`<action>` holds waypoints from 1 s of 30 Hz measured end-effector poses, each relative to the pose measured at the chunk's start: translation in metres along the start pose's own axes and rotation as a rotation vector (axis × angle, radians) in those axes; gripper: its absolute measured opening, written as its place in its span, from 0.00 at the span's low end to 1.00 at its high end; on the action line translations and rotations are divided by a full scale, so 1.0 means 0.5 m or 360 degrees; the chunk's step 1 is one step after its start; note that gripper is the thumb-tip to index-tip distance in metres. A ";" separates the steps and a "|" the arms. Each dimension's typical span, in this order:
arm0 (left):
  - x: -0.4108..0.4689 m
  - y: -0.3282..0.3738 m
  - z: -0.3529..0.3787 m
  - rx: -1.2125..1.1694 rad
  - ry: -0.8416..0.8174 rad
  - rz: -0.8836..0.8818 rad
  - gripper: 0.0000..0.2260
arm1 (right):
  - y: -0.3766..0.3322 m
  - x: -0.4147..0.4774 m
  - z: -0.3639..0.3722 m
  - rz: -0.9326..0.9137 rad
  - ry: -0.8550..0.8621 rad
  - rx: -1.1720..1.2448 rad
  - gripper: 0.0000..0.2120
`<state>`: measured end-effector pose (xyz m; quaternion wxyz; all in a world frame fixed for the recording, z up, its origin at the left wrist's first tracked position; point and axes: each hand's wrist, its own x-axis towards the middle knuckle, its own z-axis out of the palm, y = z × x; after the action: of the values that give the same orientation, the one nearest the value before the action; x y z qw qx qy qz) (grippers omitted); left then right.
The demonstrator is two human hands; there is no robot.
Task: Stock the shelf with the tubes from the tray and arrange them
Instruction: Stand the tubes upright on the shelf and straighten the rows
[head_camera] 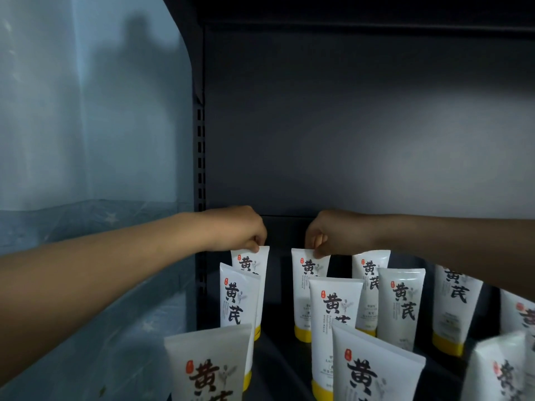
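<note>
Front tubes (208, 369) cut off at frame bottom; shelf (276, 367) floor dark. Left hand (243, 230) pinches the rear-left tube (254, 263) at its crimp; right hand (327, 233) likewise pinches the rear-middle tube (307, 287). Both tubes stand upright on the shelf, crimp up.

Dark shelf board (278, 371), closed behind by a dark grey back panel (347, 140), with a slotted upright (199, 157) at its rear left corner. White tubes with black lettering stand upright on yellow caps in loose rows, printed faces forward: rear left tube (254, 267), rear centre tube (304, 296), a middle-row tube (401, 308), and a front tube (373, 371) cut off by the lower frame edge.
</note>
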<state>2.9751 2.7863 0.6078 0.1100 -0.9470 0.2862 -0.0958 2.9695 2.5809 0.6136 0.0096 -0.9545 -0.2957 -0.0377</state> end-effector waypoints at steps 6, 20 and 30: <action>0.007 -0.004 0.005 0.0042 -0.0001 -0.0050 0.09 | -0.002 0.003 0.003 0.0024 0.0024 -0.0008 0.10; -0.004 0.003 -0.006 0.0018 -0.0078 -0.0040 0.10 | -0.008 0.001 0.009 0.0056 0.0083 -0.0189 0.10; -0.048 0.008 -0.074 0.0244 -0.0183 -0.0257 0.16 | -0.041 -0.033 -0.037 0.0142 0.0073 -0.0251 0.14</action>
<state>2.9442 2.7909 0.6395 0.1902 -0.9597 0.1942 -0.0715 2.9432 2.5878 0.6305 -0.0571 -0.9634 -0.2487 -0.0821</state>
